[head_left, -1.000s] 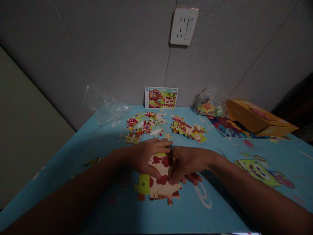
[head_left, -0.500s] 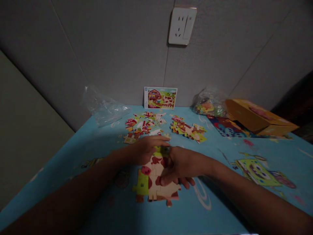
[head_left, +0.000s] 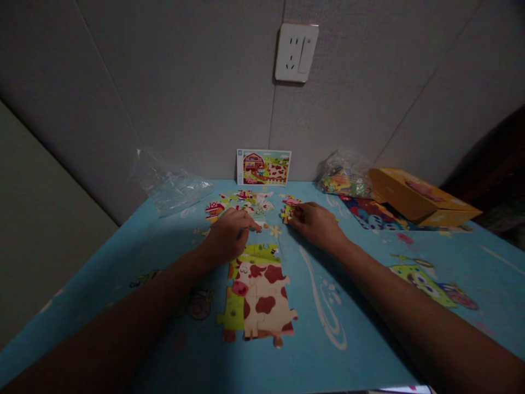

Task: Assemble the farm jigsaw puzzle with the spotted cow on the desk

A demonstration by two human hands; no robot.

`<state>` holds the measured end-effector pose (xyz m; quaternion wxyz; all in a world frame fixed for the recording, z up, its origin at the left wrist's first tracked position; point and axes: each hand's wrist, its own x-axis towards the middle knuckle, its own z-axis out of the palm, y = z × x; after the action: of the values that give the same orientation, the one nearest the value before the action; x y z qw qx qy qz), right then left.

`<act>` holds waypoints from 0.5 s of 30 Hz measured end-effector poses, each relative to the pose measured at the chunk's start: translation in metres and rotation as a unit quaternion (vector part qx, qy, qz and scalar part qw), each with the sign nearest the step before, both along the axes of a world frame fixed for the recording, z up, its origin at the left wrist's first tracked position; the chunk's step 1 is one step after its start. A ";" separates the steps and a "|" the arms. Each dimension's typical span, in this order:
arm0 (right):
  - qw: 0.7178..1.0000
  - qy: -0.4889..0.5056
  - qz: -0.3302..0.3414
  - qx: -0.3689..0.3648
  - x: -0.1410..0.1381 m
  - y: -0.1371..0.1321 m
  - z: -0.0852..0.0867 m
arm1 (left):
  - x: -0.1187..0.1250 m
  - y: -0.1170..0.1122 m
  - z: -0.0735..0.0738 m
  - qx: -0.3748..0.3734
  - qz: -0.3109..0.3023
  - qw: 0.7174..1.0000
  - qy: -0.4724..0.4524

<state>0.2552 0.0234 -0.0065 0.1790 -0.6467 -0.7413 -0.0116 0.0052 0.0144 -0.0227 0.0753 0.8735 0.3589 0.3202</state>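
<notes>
Left hand (head_left: 227, 238) palm down, fingers curled, fingertips on loose puzzle pieces (head_left: 241, 201) at far side of counter (head_left: 164, 235); cannot tell whether it grips one. Right hand (head_left: 315, 223) curled over second cluster of pieces (head_left: 287, 210) (grip hidden by knuckles). Joined cow section (head_left: 258, 298) lies nearer person, just beside left hand. Reference card (head_left: 263, 167) leans on wall.
</notes>
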 end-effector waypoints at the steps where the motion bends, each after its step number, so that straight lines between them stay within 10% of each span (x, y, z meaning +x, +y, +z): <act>1: 1.000 0.003 0.005 -0.017 0.000 0.002 -0.002 | 0.000 0.000 -0.001 -0.001 0.002 1.000 -0.001; 15: 0.977 0.190 0.072 0.065 -0.008 0.001 0.001 | 0.001 -0.001 0.002 -0.002 0.021 1.000 -0.020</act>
<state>0.2468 0.0242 -0.0055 0.3590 -0.5692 -0.7358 0.0758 0.0065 0.0133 -0.0203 0.0776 0.8590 0.3759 0.3388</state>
